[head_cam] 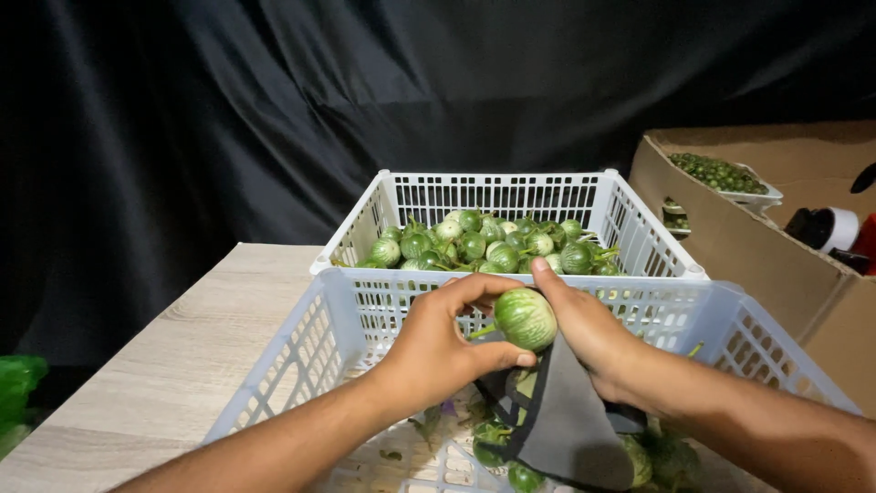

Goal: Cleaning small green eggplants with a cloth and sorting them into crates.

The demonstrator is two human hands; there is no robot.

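Holding a round green eggplant (525, 319) up over the near basket (301, 356), you've got your left hand (443, 342) pinched around it, thumb underneath and fingers curled over the top. Your right hand (589, 333) is pressed against its other side with a grey cloth (570, 420) draped under the palm, so that hand is closed on the cloth and touching the eggplant too. The cloth hangs down into the near basket, where a few more green eggplants (511, 456) sit on the bottom, partly hidden. Just behind it is a second white basket (497, 196) piled with lots of the same little green ones. Both baskets sit on a pale wooden table (201, 347). Off to the right there's a cardboard box (730, 237) with a tray of small green things (721, 173) inside, and black fabric (274, 110) hangs behind it all.
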